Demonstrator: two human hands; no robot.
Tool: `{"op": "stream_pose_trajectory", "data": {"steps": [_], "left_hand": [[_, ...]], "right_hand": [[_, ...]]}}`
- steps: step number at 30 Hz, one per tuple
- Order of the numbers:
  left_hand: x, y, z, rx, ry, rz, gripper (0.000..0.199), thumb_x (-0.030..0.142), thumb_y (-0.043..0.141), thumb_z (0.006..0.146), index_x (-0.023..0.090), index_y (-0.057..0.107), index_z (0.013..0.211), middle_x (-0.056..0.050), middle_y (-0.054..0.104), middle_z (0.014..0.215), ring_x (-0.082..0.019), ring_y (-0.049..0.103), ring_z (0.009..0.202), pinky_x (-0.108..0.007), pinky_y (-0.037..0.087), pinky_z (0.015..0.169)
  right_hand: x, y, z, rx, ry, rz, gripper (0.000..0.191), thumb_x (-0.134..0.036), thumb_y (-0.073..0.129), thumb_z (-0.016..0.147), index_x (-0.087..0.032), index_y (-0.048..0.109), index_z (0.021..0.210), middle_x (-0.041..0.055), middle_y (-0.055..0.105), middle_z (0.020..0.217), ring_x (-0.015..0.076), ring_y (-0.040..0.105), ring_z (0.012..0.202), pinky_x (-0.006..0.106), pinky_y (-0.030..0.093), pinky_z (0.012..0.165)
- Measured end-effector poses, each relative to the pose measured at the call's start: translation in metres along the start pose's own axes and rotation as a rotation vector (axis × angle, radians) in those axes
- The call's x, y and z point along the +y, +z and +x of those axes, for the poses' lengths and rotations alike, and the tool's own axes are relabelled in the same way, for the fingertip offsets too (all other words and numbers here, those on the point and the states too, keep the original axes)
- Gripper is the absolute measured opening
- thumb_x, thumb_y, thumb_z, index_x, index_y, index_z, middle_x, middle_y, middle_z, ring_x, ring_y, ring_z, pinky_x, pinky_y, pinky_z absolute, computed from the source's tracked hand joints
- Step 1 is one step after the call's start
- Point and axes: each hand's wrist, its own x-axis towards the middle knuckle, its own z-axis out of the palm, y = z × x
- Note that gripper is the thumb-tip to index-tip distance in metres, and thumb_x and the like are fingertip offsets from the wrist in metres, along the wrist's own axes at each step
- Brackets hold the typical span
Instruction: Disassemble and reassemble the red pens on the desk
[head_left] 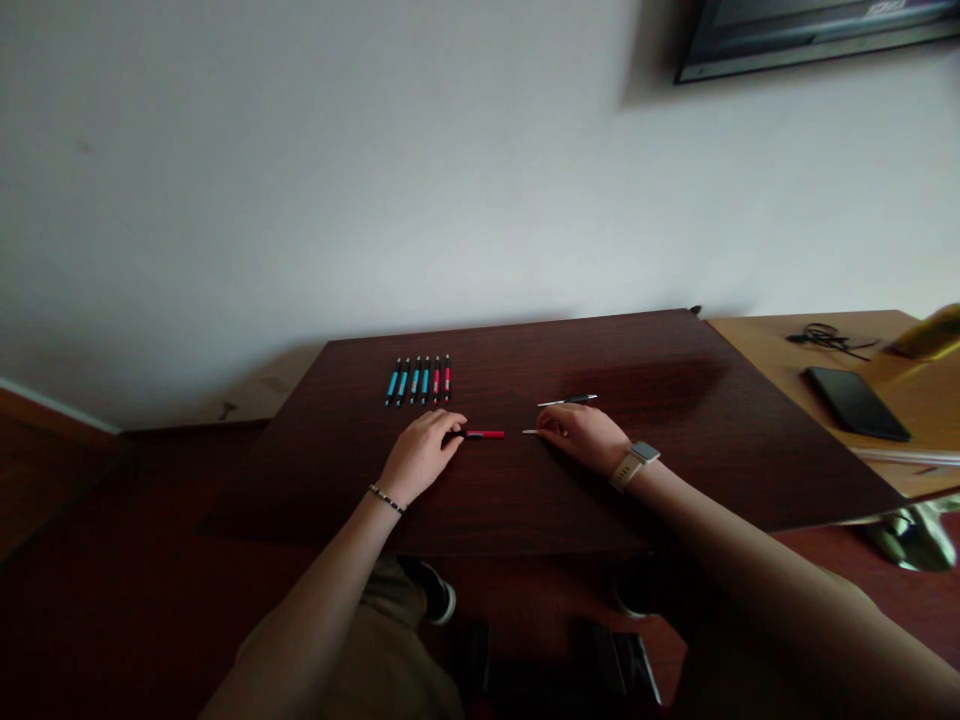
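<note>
My left hand (427, 450) is closed on a red pen barrel (486, 434), whose red end points right, low over the dark table. Opposite it, my right hand (585, 437) pinches a slim part with a pale, thin end (529, 432) pointing left; the rest is hidden in the fingers. A gap separates the two pieces. Just beyond my right hand lies a black pen part with a thin pale refill (568, 400). Behind my left hand, several blue pens (403, 382) and two pink-red pens (447, 378) lie side by side in a row.
The dark brown table (517, 500) stands against a pale wall. A lighter wooden desk (757, 345) adjoins it on the right, bearing a black phone (856, 402), a coiled black cable (825, 337) and a yellow object (930, 335). A screen (817, 40) hangs above.
</note>
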Motion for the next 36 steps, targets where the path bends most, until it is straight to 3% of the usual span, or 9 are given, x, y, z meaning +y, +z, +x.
{"op": "stream_pose_trajectory", "data": {"steps": [17,36], "left_hand": [[0.034,0.026,0.028,-0.042,0.109,0.028,0.019,0.015,0.066,0.096,0.022,0.068,0.114,-0.005,0.071,0.110,-0.022,0.067,0.105,-0.040,0.056,0.096],[0.073,0.051,0.054,-0.085,0.211,0.073,0.012,0.015,0.065,0.096,0.020,0.069,0.107,-0.007,0.069,0.103,-0.024,0.065,0.100,-0.040,0.055,0.090]], "right_hand": [[-0.007,-0.001,0.001,-0.004,0.018,-0.001,0.009,-0.032,0.067,0.100,-0.024,0.071,0.103,0.0029,0.075,0.098,0.0170,0.067,0.081,0.026,0.043,0.071],[-0.007,-0.001,0.003,-0.011,0.043,-0.018,0.008,-0.030,0.070,0.098,-0.024,0.072,0.102,0.0031,0.077,0.099,0.0184,0.069,0.085,0.026,0.045,0.073]]}}
